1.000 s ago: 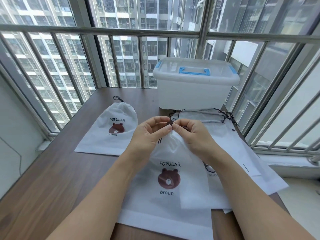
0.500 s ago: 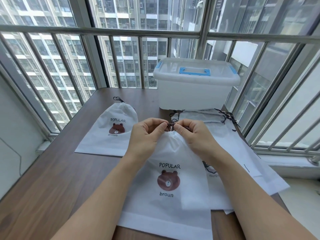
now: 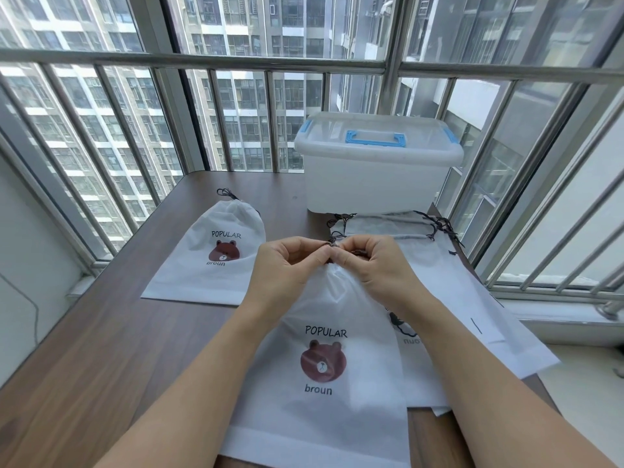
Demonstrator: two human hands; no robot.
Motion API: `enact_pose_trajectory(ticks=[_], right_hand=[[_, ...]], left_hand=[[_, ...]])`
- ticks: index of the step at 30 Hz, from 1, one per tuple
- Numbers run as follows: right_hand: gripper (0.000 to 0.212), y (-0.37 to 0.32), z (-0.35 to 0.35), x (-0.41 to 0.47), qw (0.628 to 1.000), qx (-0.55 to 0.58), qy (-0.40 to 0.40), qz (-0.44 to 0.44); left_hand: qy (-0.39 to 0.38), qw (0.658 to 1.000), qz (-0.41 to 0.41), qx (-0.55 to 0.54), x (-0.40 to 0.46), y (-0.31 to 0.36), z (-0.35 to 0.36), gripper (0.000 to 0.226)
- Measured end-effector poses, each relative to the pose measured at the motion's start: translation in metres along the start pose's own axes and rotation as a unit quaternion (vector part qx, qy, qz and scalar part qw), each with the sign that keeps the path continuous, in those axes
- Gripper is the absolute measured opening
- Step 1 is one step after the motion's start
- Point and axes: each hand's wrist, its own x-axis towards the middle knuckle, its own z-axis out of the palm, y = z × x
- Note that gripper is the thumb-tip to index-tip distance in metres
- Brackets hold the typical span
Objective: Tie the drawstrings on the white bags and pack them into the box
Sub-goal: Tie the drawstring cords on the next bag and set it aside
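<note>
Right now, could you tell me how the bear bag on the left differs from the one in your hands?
The left bag lies alone and untouched, its neck already cinched; the near bag has both hands, left and right, pinching its drawstring. The near bag overlaps the stack of bags; the left bag does not. Both are white with the same bear print.

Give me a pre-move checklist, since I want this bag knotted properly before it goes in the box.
1. Both hands on the drawstring: left hand and right hand pinch it, ok.
2. Mouth of the front bag gathered: ok.
3. Knot finished: cannot tell, fingers hide it.
4. Box open for packing: not ok, lid is on.
5. Tied bag at left packed: not ok, it lies on the table.
</note>
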Motion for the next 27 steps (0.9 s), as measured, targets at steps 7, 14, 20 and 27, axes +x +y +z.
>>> enact_pose_trajectory(ticks=[7, 14, 20, 27], right_hand=[[0.021, 0.0009, -0.0014, 0.0013, 0.999, 0.020, -0.028, 0.035], [0.019, -0.0019, -0.0027, 0.0022, 0.995, 0.060, -0.028, 0.079], [0.019, -0.0029, -0.0054, 0.0017, 0.992, 0.084, -0.043, 0.084], [0.022, -0.0005, -0.0045, 0.0029, 0.989, 0.121, -0.046, 0.070]], left_hand=[[-0.035, 0.996, 0.024, 0.073, 0.0020, -0.0023, -0.0028, 0.013], [-0.039, 0.994, 0.061, 0.082, 0.0020, -0.0055, -0.0005, 0.018], [-0.035, 0.996, 0.062, 0.049, 0.0040, -0.0081, -0.0006, 0.016], [0.007, 0.999, 0.040, -0.003, 0.0044, -0.0056, 0.0004, 0.007]])
